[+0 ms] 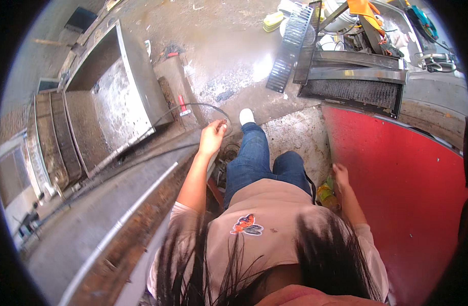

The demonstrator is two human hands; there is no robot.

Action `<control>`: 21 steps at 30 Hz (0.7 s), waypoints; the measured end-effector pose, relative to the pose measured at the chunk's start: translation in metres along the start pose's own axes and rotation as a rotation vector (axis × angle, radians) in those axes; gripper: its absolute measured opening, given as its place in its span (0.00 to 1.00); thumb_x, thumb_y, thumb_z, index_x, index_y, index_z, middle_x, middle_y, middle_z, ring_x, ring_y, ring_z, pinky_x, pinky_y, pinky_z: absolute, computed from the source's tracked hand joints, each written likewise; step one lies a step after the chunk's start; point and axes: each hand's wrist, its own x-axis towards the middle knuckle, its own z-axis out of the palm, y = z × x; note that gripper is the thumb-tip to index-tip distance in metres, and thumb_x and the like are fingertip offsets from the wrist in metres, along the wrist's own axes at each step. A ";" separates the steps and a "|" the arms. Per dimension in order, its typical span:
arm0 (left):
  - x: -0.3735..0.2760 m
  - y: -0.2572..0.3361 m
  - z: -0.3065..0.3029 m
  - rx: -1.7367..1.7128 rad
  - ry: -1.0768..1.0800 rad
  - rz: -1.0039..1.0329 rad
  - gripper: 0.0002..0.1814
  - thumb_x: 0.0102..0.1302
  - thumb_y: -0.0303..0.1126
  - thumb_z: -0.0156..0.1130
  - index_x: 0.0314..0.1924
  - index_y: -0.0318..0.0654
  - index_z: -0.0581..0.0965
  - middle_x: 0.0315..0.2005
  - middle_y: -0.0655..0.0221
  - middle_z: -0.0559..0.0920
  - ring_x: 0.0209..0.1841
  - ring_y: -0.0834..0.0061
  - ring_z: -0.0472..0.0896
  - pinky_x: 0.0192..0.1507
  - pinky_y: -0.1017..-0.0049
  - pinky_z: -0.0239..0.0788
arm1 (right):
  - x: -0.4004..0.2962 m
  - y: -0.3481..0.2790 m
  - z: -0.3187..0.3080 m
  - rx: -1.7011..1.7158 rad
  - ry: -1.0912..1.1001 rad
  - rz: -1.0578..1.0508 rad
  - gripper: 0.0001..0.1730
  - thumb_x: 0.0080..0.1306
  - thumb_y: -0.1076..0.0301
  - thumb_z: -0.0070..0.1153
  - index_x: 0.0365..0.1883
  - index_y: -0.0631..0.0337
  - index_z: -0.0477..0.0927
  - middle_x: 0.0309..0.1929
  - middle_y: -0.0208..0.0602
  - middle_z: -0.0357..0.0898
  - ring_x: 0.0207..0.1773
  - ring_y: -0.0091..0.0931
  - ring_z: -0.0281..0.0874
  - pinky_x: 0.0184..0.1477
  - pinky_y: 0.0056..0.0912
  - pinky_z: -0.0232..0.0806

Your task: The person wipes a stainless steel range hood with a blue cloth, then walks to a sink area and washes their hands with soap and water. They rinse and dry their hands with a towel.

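My left hand [213, 138] is raised ahead of me with its fingers curled. A thin black hose [197, 104] loops around and behind it; I cannot tell whether the fingers grip it. Beyond lies a red-handled scraper [181, 104] on a dirty ledge, beside a large open metal basin [115, 103]. Low at my right side hangs my right hand [341, 176], close to the edge of a red panel [394, 172]. Its fingers are partly hidden, and no object shows in them. Just below it stands a bottle of yellow liquid [326, 196].
A rusty metal edge [115, 256] runs along my left. Ahead on the right, a black slotted grille [289, 53] leans near a dirty mesh filter [352, 91]. Orange gloves [366, 13] and a white bucket [339, 15] sit behind. The concrete floor [218, 23] looks wet.
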 end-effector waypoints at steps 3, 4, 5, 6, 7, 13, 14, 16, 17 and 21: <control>0.040 0.010 -0.021 0.000 -0.032 -0.028 0.13 0.62 0.33 0.54 0.44 0.34 0.76 0.34 0.58 0.81 0.35 0.72 0.81 0.40 0.75 0.70 | -0.047 0.008 -0.007 0.123 0.155 0.306 0.15 0.64 0.61 0.47 0.39 0.65 0.75 0.28 0.34 0.77 0.29 0.25 0.75 0.27 0.29 0.65; 0.052 0.019 -0.026 0.096 -0.069 -0.013 0.13 0.62 0.33 0.53 0.44 0.34 0.76 0.34 0.58 0.81 0.35 0.72 0.81 0.40 0.75 0.70 | -0.055 0.003 -0.003 0.162 0.153 0.337 0.15 0.64 0.62 0.47 0.40 0.65 0.75 0.30 0.35 0.77 0.30 0.26 0.76 0.28 0.29 0.65; 0.059 0.027 -0.028 0.099 -0.104 -0.021 0.13 0.62 0.33 0.53 0.43 0.33 0.76 0.34 0.58 0.81 0.35 0.72 0.81 0.41 0.74 0.70 | -0.063 -0.003 0.002 0.199 0.149 0.366 0.15 0.64 0.62 0.47 0.40 0.66 0.75 0.31 0.36 0.78 0.31 0.27 0.76 0.28 0.30 0.65; 0.068 0.025 -0.026 0.119 -0.115 -0.001 0.13 0.62 0.33 0.53 0.43 0.33 0.76 0.34 0.58 0.81 0.36 0.72 0.81 0.41 0.74 0.70 | -0.067 -0.013 0.006 0.239 0.149 0.381 0.15 0.64 0.62 0.46 0.41 0.66 0.74 0.33 0.36 0.78 0.31 0.27 0.77 0.29 0.30 0.65; 0.076 0.033 -0.027 0.125 -0.147 0.014 0.13 0.62 0.32 0.53 0.44 0.33 0.76 0.34 0.58 0.81 0.36 0.72 0.81 0.41 0.74 0.70 | -0.068 -0.029 0.013 0.252 0.137 0.349 0.15 0.65 0.62 0.46 0.42 0.66 0.74 0.34 0.37 0.78 0.32 0.27 0.77 0.30 0.30 0.66; 0.117 0.092 -0.024 0.180 -0.222 0.004 0.13 0.62 0.31 0.54 0.45 0.34 0.75 0.34 0.59 0.81 0.37 0.72 0.81 0.41 0.75 0.69 | -0.026 -0.117 0.032 0.312 0.040 0.124 0.17 0.64 0.60 0.48 0.46 0.61 0.73 0.32 0.33 0.78 0.32 0.26 0.77 0.31 0.29 0.64; 0.125 0.096 -0.027 0.182 -0.201 0.004 0.13 0.62 0.31 0.54 0.45 0.34 0.75 0.33 0.59 0.82 0.36 0.72 0.81 0.41 0.75 0.69 | -0.018 -0.137 0.028 0.308 0.033 0.096 0.16 0.63 0.60 0.48 0.44 0.61 0.74 0.31 0.33 0.78 0.31 0.25 0.76 0.31 0.29 0.64; 0.130 0.119 -0.034 0.272 -0.160 0.023 0.13 0.62 0.33 0.54 0.43 0.34 0.77 0.31 0.60 0.82 0.34 0.72 0.81 0.40 0.75 0.69 | 0.005 -0.157 0.017 0.299 -0.002 -0.005 0.13 0.64 0.60 0.48 0.35 0.60 0.75 0.28 0.31 0.76 0.30 0.24 0.76 0.30 0.28 0.63; 0.138 0.128 -0.036 0.314 -0.157 0.056 0.13 0.63 0.34 0.53 0.41 0.34 0.77 0.29 0.61 0.82 0.33 0.72 0.81 0.39 0.75 0.69 | 0.018 -0.164 0.008 0.334 -0.019 0.012 0.12 0.64 0.60 0.48 0.30 0.59 0.74 0.27 0.29 0.75 0.29 0.23 0.75 0.29 0.27 0.63; 0.173 0.115 -0.040 -0.005 -0.110 -0.110 0.16 0.64 0.37 0.52 0.40 0.28 0.77 0.28 0.63 0.82 0.31 0.76 0.80 0.36 0.77 0.70 | 0.051 -0.190 -0.015 0.459 0.079 0.105 0.12 0.64 0.60 0.47 0.38 0.59 0.74 0.31 0.29 0.76 0.27 0.23 0.75 0.31 0.27 0.63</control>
